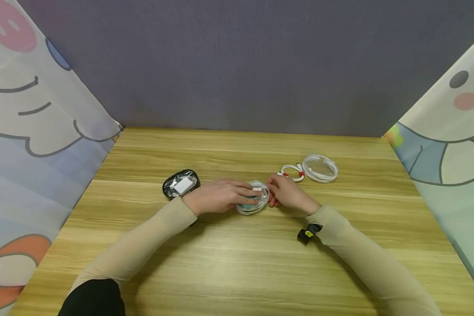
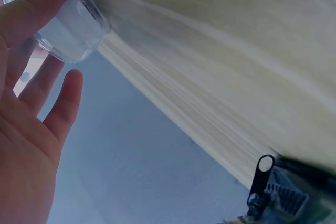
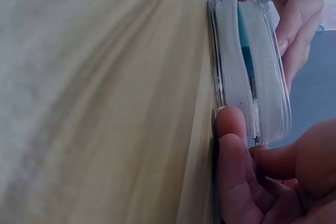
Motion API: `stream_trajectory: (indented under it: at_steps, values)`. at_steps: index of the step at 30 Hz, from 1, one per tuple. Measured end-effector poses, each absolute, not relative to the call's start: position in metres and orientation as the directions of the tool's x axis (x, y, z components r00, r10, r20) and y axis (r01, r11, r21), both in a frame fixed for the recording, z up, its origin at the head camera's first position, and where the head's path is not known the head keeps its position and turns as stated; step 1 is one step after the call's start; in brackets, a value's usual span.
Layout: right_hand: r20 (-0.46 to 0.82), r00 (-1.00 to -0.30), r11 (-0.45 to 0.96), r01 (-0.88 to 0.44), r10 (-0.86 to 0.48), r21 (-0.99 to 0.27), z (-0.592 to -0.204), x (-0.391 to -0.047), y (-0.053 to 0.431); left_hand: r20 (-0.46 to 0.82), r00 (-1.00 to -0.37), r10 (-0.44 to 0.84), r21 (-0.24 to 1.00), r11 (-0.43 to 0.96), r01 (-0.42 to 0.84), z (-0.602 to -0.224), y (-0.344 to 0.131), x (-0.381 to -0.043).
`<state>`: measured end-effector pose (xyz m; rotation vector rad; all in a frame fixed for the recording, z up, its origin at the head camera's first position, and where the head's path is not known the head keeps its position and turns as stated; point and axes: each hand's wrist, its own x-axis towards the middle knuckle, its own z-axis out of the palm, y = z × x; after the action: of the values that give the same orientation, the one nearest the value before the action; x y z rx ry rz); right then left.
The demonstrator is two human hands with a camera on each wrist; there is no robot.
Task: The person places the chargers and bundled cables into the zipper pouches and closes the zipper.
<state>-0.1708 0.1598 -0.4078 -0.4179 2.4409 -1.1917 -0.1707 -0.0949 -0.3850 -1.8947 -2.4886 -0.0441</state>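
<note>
On the wooden table, a small rounded clear case [image 1: 245, 211] with a white zipper band stands between the two hands. The left hand [image 1: 221, 196] holds it from the left, its thumb on one face and fingers on the other in the left wrist view. At its right end the right hand [image 1: 290, 194] pinches the zipper pull [image 3: 256, 141] between thumb and forefinger. The zipper [image 3: 244, 69] is parted along much of its length in the right wrist view. Something teal [image 3: 247, 51] shows inside the case.
A black-rimmed oval case [image 1: 192, 173] with a white item inside lies beside the left wrist. Beyond the right hand are a coiled white cable [image 1: 289, 166] with red ties and a second clear case [image 1: 324, 178]. A grey panel [image 1: 237, 79] borders the table's far edge.
</note>
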Motion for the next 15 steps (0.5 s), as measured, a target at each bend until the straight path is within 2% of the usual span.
stream_trajectory:
  at_steps: [15]
  values:
    - [-0.213,-0.875,0.523,-0.053,-0.435,-0.851,-0.4112,-0.1644,0.1644,0.009,-0.335,0.942,0.130,0.331,0.935,-0.3860,-0.0953,-0.1693]
